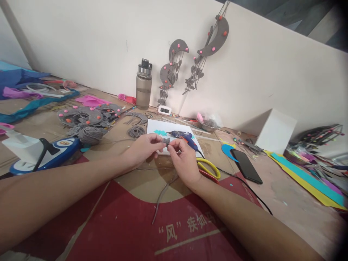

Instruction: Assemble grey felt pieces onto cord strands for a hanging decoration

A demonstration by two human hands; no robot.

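Both hands pinch one small grey felt piece (166, 141): left hand (145, 148) and right hand (183, 157) closed on it, above the table (285, 195) near the glue gun (182, 137).

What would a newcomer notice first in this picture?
Both hands meet at the centre: the left hand and right hand pinch a small grey felt piece between their fingertips. Just behind lies a blue glue gun on white paper. Grey crescent hangings decorate the wall.

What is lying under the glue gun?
The glue gun lies on a white sheet, with a teal cutout beside it. Both hands cover the sheet's near edge.
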